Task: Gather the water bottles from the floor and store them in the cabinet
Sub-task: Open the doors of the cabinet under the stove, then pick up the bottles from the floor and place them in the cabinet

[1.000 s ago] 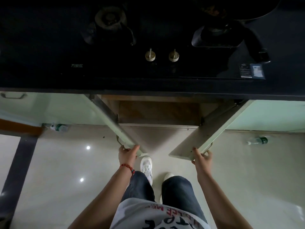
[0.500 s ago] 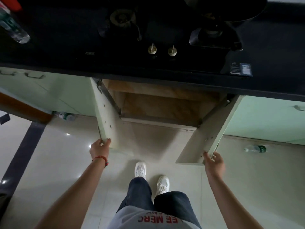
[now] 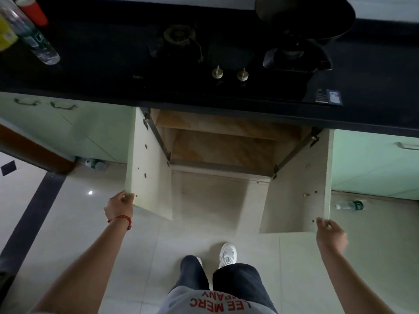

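The cabinet point(image 3: 222, 152) under the black counter stands with both doors swung wide. My left hand point(image 3: 119, 206) grips the lower outer corner of the left door point(image 3: 147, 168). My right hand point(image 3: 330, 231) holds the lower outer corner of the right door point(image 3: 299, 196). One water bottle point(image 3: 349, 205) with a green label lies on the floor just right of the right door. Another water bottle point(image 3: 95, 164) lies against the cabinet base to the left, by a brown door frame. The cabinet's brown inside shows no bottles.
A gas hob point(image 3: 226, 48) with two knobs and a dark wok point(image 3: 303, 17) sits on the counter above. A clear bottle point(image 3: 34, 39), a red can and a yellow item stand at the counter's left end. My feet point(image 3: 227, 254) stand on pale floor tiles before the cabinet.
Both doors have swung further outward, from half open to wide open, with my hands still on their corners. The view has pulled back and more of the counter shows.
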Demonstrator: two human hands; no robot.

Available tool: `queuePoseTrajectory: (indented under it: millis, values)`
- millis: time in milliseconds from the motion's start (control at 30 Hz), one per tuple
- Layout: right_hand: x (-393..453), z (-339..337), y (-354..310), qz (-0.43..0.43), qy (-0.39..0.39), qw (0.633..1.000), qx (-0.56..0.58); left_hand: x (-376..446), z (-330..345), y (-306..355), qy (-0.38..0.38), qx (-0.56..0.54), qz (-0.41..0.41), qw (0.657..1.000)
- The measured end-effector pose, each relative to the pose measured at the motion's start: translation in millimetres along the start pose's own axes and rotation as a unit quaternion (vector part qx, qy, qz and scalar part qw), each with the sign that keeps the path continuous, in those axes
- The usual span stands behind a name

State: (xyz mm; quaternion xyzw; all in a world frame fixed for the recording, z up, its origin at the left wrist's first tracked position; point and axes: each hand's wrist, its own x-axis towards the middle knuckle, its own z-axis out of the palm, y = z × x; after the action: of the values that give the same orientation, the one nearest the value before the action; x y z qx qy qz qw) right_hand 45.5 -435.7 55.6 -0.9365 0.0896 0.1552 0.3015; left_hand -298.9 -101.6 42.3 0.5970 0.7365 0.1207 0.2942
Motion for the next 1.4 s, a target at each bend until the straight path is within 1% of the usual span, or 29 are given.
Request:
queuePoseTrajectory:
  millis: [100, 233, 367, 467, 600, 733, 833, 900, 1000, 1033, 1100, 1167, 1200, 1267, 1333, 1400]
  values:
    - [-7, -4, -5, 0.004, 0.001, 1.000, -0.004, 12, -14, -10, 0.005, 0.030, 0.004, 1.000]
    - [-10, -3, -7, 0.017, 0.015, 1.000, 0.000, 21, -27, -16, 0.002, 0.059, 0.039, 0.997]
    - [-10, -7, -3, 0.025, 0.028, 0.999, -0.018, 28, -30, -22, -0.003, 0.073, 0.054, 0.996]
    - [-5, -14, 4, 0.027, 0.034, 0.999, -0.028, 34, -31, -27, -0.003, 0.075, 0.040, 0.996]
    - [-2, -23, 14, 0.032, 0.036, 0.998, -0.037, 42, -32, -32, 0.016, 0.075, 0.017, 0.997]
    - [-7, -26, 26, 0.022, 0.030, 0.998, -0.046, 38, -31, -34, 0.028, 0.079, 0.019, 0.996]
    - [-12, -20, 39, 0.030, 0.028, 0.999, -0.031, 22, -28, -32, 0.035, 0.039, 0.023, 0.998]
    - [-12, -13, 54, 0.045, 0.013, 0.999, -0.004, 7, -26, -32, 0.046, 0.007, 0.053, 0.997]
    - [-14, -1, 83, 0.081, -0.008, 0.995, 0.064, -22, -16, -39, 0.043, 0.008, 0.143, 0.989]
    - [-16, 4, 95, 0.088, -0.017, 0.993, 0.071, -33, -11, -42, 0.020, 0.007, 0.168, 0.986]
    - [-21, 14, 123, 0.094, -0.030, 0.992, 0.076, -52, -2, -51, -0.074, 0.022, 0.183, 0.980]
    - [-26, 21, 157, 0.123, -0.047, 0.989, 0.072, -69, 8, -61, -0.201, 0.063, 0.160, 0.964]
    - [-27, 26, 181, 0.138, -0.055, 0.987, 0.065, -76, 14, -65, -0.265, 0.085, 0.139, 0.950]
    - [-56, 17, 192, 0.150, -0.071, 0.984, 0.062, -95, 23, -69, -0.370, 0.127, 0.100, 0.915]
    - [-84, 4, 205, 0.159, -0.087, 0.980, 0.085, -114, 30, -71, -0.435, 0.174, 0.071, 0.880]
    - [-110, -12, 220, 0.179, -0.099, 0.972, 0.113, -131, 39, -75, -0.464, 0.204, 0.053, 0.861]
